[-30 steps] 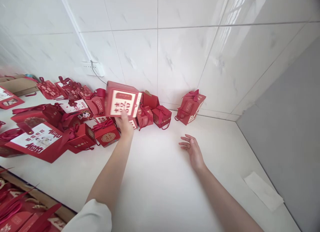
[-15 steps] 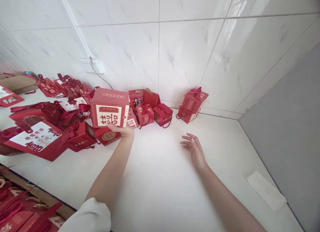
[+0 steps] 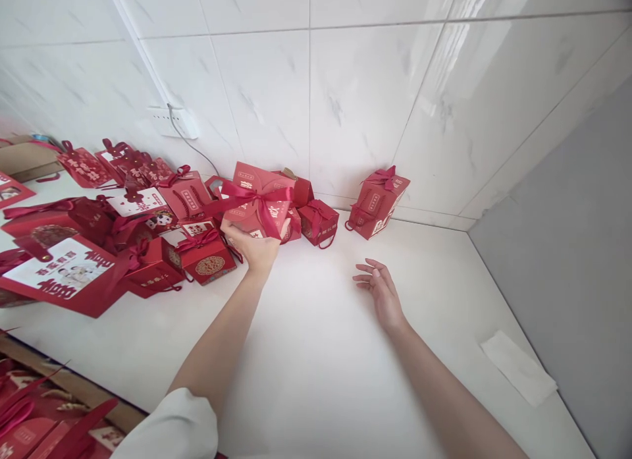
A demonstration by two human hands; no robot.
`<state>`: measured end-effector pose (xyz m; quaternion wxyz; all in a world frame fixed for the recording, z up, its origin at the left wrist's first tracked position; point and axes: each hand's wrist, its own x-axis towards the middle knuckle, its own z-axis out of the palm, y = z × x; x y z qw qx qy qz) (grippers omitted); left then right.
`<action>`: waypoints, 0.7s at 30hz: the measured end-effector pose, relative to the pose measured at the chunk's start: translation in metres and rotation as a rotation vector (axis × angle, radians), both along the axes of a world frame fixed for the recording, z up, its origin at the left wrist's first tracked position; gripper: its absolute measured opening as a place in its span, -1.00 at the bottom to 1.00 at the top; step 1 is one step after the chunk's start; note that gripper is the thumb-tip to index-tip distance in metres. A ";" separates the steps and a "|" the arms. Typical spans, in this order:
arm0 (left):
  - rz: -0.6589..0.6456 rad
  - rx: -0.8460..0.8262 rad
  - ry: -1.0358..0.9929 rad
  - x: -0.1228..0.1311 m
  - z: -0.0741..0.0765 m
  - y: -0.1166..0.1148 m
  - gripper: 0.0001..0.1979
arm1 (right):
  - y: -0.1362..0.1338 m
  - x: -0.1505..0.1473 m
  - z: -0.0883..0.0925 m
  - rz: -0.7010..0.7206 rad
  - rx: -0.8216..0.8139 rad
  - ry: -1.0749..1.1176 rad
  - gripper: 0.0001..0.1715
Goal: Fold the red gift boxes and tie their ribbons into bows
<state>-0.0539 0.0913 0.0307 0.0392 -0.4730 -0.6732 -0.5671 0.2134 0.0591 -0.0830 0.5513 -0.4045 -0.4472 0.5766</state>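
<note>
Left hand (image 3: pixel 257 248) had its fingers wrapped under a red ribboned gift box (image 3: pixel 259 199), lifted above the pile by the wall, right hand (image 3: pixel 382 294) hovering open and empty over the counter (image 3: pixel 320 353) — looked like light, crushable cardboard, so gripping the base beats tugging the bow.

A red "囍" marks the small box (image 3: pixel 203 253).

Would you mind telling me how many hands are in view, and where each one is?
2. The left hand grips a ribboned red box over the box pile. The right hand hovers open and empty above the white counter.
</note>
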 end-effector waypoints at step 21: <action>-1.334 -0.624 0.165 0.011 0.001 -0.004 0.05 | -0.008 -0.004 0.018 0.420 0.063 0.175 -0.19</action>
